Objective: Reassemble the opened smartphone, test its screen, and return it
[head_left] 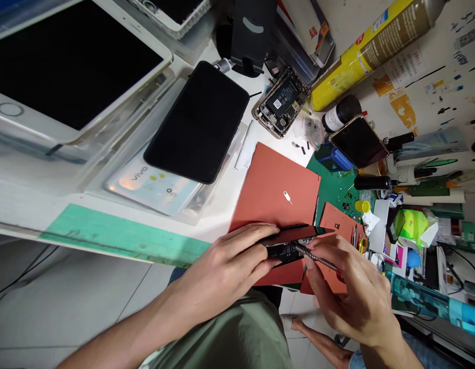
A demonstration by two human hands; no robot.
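My left hand (237, 253) is closed on an opened phone (281, 251), holding it above the front edge of a reddish-brown mat (275, 179). The phone's dark screen (294, 233) is tilted up from the body, so its battery and inner parts show. Pinched in my right hand (348, 287) is a slim metal tool (316, 256) with a ridged shaft and a red end. Its tip reaches the gap between screen and body; exact contact cannot be made out. A SIM eject pin (287, 197) lies on the mat beyond the phone.
Left stand a white tablet (68, 66) and a black-screened phone (199, 123) on plastic trays. Behind the mat lies an opened phone with its battery showing (282, 100). To the right are a yellow spray can (368, 48), a smaller mat (337, 220) and cluttered tools. A person's leg (322, 343) shows below.
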